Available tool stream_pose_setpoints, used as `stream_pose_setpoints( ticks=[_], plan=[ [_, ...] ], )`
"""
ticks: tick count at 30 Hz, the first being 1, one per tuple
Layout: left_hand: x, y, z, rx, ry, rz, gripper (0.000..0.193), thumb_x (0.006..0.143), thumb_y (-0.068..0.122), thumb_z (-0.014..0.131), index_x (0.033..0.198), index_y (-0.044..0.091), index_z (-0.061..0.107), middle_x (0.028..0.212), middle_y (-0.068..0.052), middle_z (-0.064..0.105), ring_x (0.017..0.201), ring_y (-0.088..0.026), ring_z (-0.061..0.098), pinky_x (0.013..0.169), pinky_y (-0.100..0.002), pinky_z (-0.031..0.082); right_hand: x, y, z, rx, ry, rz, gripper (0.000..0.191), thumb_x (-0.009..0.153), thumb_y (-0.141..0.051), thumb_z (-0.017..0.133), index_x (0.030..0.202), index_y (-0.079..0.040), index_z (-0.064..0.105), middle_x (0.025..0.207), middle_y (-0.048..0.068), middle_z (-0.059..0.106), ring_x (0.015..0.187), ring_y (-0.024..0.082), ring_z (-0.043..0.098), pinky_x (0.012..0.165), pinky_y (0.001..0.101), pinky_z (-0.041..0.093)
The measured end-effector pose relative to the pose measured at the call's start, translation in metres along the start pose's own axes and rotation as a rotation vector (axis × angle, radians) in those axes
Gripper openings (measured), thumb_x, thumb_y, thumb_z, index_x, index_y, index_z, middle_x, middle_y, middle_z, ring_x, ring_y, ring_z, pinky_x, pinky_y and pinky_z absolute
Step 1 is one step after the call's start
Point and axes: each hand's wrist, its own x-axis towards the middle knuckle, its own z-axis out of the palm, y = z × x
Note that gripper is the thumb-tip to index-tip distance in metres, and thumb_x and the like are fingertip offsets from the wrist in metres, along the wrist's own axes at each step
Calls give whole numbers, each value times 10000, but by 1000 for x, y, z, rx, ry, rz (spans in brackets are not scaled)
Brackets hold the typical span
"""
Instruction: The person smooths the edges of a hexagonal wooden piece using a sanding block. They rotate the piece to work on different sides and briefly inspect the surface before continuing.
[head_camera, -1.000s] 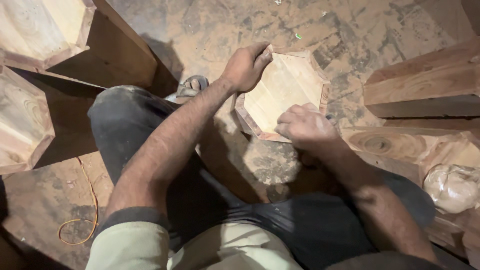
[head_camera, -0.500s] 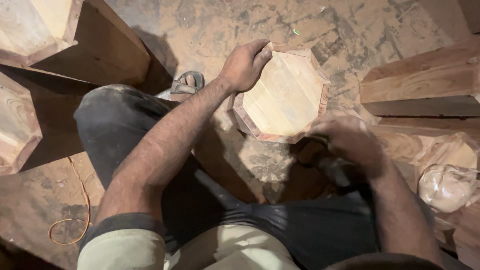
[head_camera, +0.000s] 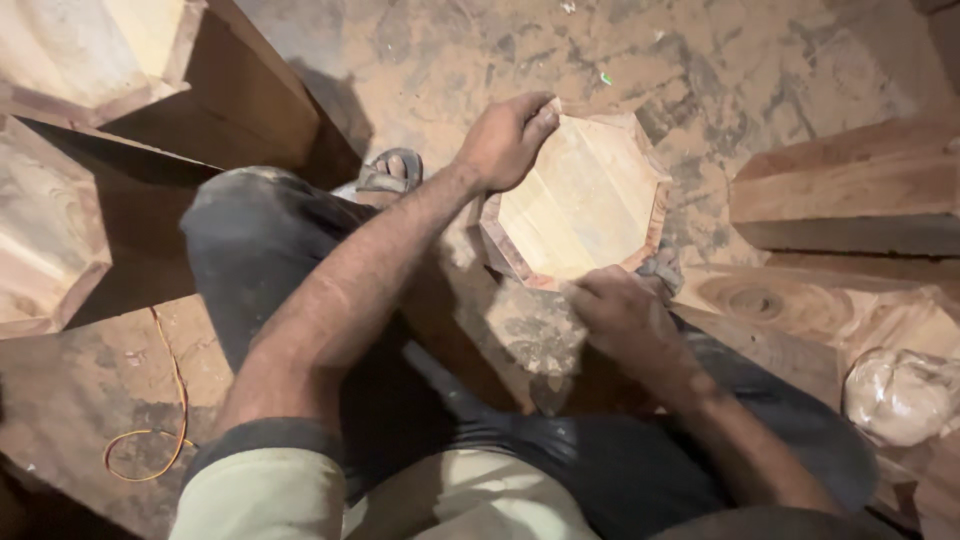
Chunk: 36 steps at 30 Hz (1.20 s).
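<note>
While both hands grip its rim (left far, right near), the octagonal wooden block stands between them.

The floor is brown and dusty, with pale patches and bits of sawdust all over. Big wooden blocks lie at the right side of the frame. More eight-sided wooden pieces sit at the upper left and left. An orange string curls at the lower left. A lumpy clear plastic bag rests at the lower right. The light is warm and dim.
</note>
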Motion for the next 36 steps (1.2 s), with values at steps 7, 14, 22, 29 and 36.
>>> stream_pose_setpoints(
  ticks=[7, 14, 22, 29, 36],
  plan=[
    [3, -6, 4, 7, 16, 25, 420, 1029, 366, 562, 1286, 48, 660, 1188, -201, 728, 1145, -370, 686, 964, -424, 540, 22, -7, -2, -55, 129, -69, 287, 710, -43, 644, 994, -20, 676, 936, 157, 661, 904, 378, 631, 783, 476, 512],
    [2, 2, 2, 7, 31, 1, 427, 1012, 368, 564, 1274, 46, 665, 1172, -210, 729, 1129, -371, 690, 956, -432, 536, 19, -13, -24, -25, -132, 30, 86, 724, -63, 662, 810, -67, 664, 831, 111, 662, 867, 320, 662, 764, 462, 527],
    [-1, 1, 0, 10, 36, -21, 404, 1009, 352, 558, 1244, 51, 691, 1161, -210, 733, 1115, -372, 693, 944, -430, 541, 47, 13, -33, 12, 133, -371, 324, 691, -69, 659, 1011, -70, 712, 1006, 87, 707, 961, 304, 669, 840, 424, 516],
    [-1, 3, -6, 7, 8, 41, 388, 1032, 336, 537, 1222, 33, 687, 1127, -222, 736, 1098, -369, 703, 935, -425, 541, 24, 27, -36, -2, 23, -320, 183, 709, -67, 685, 883, -119, 671, 916, 38, 692, 921, 257, 669, 811, 379, 531],
    [-3, -7, -1, 123, 35, -26, 442, 1028, 367, 560, 1272, 10, 653, 1232, -246, 690, 1182, -398, 651, 1005, -447, 504, 0, 80, -32, 101, 144, -428, 231, 770, -45, 674, 997, -68, 708, 1020, 117, 715, 973, 304, 690, 888, 421, 542]
  ],
)
